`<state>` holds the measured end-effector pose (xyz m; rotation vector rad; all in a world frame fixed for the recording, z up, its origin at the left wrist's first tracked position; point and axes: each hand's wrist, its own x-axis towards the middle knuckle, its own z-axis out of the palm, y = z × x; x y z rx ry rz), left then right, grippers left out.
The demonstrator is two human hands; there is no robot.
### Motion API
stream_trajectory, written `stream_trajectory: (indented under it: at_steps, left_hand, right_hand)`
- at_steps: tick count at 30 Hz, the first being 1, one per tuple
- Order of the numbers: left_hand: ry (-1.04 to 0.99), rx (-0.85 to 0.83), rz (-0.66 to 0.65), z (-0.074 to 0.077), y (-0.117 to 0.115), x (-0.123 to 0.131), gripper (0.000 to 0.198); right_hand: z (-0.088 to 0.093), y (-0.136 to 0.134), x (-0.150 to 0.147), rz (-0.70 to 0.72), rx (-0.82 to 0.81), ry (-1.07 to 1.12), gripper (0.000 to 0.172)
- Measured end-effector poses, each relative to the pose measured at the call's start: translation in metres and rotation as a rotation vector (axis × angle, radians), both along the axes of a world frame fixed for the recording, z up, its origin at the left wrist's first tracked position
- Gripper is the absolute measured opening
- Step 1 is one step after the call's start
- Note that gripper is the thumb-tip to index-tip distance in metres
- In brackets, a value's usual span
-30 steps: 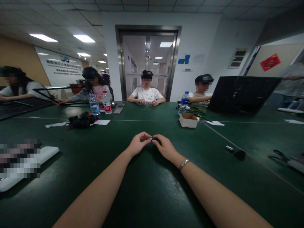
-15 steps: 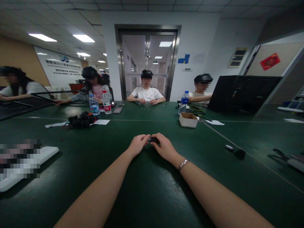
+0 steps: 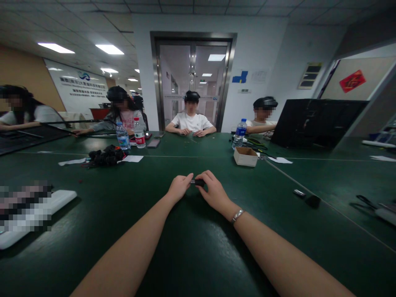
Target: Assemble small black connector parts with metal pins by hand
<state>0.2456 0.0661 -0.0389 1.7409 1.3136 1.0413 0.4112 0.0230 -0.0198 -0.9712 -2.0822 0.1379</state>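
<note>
- Left hand point(image 3: 180, 187), mine: fingers curled nearly closed, the thumb and fingertips pinched at the silvery end of a small dark object point(image 3: 199, 182).
- Right hand point(image 3: 215, 192), mine: fingers bent in an arch, thumb and fingertips drawn together on the dark body of the same piece; palm facing inward.
- Small dark object: one, slim, lying crosswise between my two hands, silvery at its left end; too small for me to tell its exact kind, or whether it touched the table beneath.
- Bracelet point(image 3: 238, 215): one, silvery, worn on my right wrist.
- Table point(image 3: 198, 251): dark green, glossy, running under both my forearms.
- Small metallic piece point(image 3: 299, 193): one, on the tabletop, well apart to the right of my hands.
- Flat black piece point(image 3: 313, 201): one, just beside it.
- Box point(image 3: 245, 159): one, pale, open at the top, beyond my right hand.
- Bottle with a blue cap point(image 3: 239, 135): one, upright, behind the box.
- Black bundle point(image 3: 107, 156): one, tangled, beyond my left hand, beside a sheet of white paper point(image 3: 133, 159).
- Person in a white T-shirt point(image 3: 192, 123): one, seated opposite, both forearms on the table.
</note>
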Motion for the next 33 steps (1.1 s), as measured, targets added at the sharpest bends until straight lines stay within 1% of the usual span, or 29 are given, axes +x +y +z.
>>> stream_trajectory:
  at_steps: [5, 9, 13, 17, 21, 24, 26, 28, 29, 31, 33]
  left_hand:
    - [0.031, -0.013, -0.006, 0.003, -0.003, 0.0, 0.058]
    - [0.028, 0.033, -0.014, 0.003, -0.006, 0.0, 0.058]
    - [-0.028, 0.082, -0.029, 0.003, -0.007, 0.001, 0.051]
    - [-0.1, 0.104, -0.05, 0.004, -0.007, 0.003, 0.04]
    - [-0.253, 0.097, -0.135, 0.005, -0.006, 0.002, 0.027]
    - [-0.317, 0.089, -0.199, 0.006, -0.005, -0.001, 0.032]
    - [-0.349, 0.068, -0.217, 0.006, -0.004, -0.002, 0.038]
    - [-0.342, 0.04, -0.185, 0.005, -0.002, -0.002, 0.036]
    - [-0.313, 0.026, -0.154, 0.003, -0.002, -0.001, 0.034]
    - [-0.216, 0.016, -0.104, 0.001, 0.0, 0.0, 0.037]
    - [-0.151, 0.053, -0.111, 0.0, 0.0, 0.0, 0.036]
  right_hand:
    - [0.001, 0.0, 0.001, 0.01, -0.021, 0.006, 0.024]
    - [0.0, 0.0, 0.002, 0.008, -0.049, 0.033, 0.021]
    - [-0.001, 0.003, 0.003, -0.013, -0.072, 0.075, 0.017]
    - [-0.004, 0.008, 0.005, -0.039, -0.088, 0.114, 0.014]
    - [-0.009, 0.013, 0.007, -0.059, -0.12, 0.146, 0.014]
    - [-0.011, 0.015, 0.007, -0.069, -0.15, 0.147, 0.014]
    - [-0.01, 0.014, 0.006, -0.068, -0.167, 0.14, 0.015]
    - [-0.009, 0.013, 0.006, -0.07, -0.176, 0.133, 0.015]
    - [-0.008, 0.012, 0.006, -0.073, -0.178, 0.128, 0.015]
    - [-0.007, 0.011, 0.006, -0.081, -0.178, 0.117, 0.015]
    - [-0.006, 0.01, 0.006, -0.091, -0.177, 0.105, 0.015]
